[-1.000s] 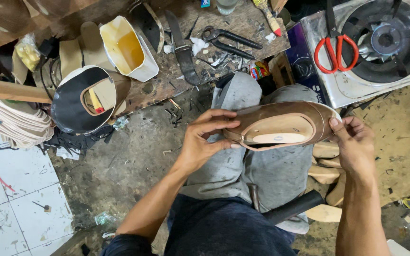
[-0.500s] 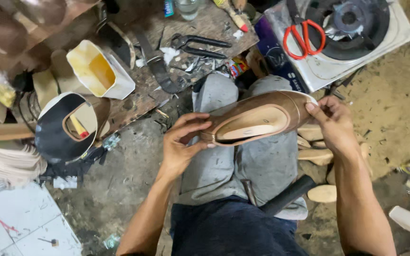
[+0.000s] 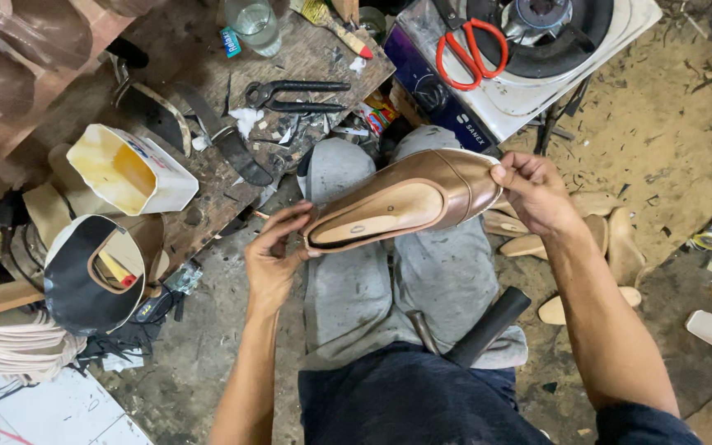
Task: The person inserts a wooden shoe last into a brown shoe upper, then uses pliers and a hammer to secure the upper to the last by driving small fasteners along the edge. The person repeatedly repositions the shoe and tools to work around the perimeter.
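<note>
Both forearms reach forward over the knees. The left hand (image 3: 272, 259) curls its fingers around the toe of the brown shoe upper on its last (image 3: 401, 202); the right hand (image 3: 537, 194) pinches the heel end, apparently with thumb on top.

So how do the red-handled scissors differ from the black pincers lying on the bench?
The scissors have bright red looped handles and pale blades; the pincers are dark all over, with long, nearly straight handles and no loops. The scissors rest on the white stove top, while the pincers lie on the cluttered wooden bench. Both are two-handled hand tools, lying flat and untouched by either hand.
</note>
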Motion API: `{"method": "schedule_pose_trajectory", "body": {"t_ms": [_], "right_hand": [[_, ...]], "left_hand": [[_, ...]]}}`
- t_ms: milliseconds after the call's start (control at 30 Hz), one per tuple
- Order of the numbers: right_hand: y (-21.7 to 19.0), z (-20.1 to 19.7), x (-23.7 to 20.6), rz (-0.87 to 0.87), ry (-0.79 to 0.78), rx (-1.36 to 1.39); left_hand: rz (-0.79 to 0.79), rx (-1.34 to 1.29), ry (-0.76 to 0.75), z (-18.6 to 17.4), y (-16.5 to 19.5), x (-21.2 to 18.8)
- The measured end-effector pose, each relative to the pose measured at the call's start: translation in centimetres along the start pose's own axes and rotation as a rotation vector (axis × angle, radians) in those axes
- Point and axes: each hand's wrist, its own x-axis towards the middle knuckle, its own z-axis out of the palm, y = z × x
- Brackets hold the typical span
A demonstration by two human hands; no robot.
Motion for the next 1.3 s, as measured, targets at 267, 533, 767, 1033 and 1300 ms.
{"method": "schedule_pose_trajectory", "body": {"t_ms": [267,533,767,1033,1300], "right_hand": [[0.3,1.3,-0.9,0.012,0.059,0.051],[-3.7,8.3,-5.6,0.089,0.03,0.113],[-10.3,15.5,-9.0,0.386,0.103,0.162],[-11.7,19.0,4.1,-0.062,-0.224,-0.227],[-5.0,27.1,14.9,-0.952,-0.734,-1.165]], "left_hand": [[0.099,0.452,0.231,1.6,4.3,0.3],[0.497,0.864,-0.211,15.0,8.6,-0.1],[0.714,1.036,-0.325,13.2,12.1,3.1],[0.435,0.265,-0.024,6.1,18.4,5.7],[0.149,-0.155,0.134,4.0,16.4,10.2]]}}
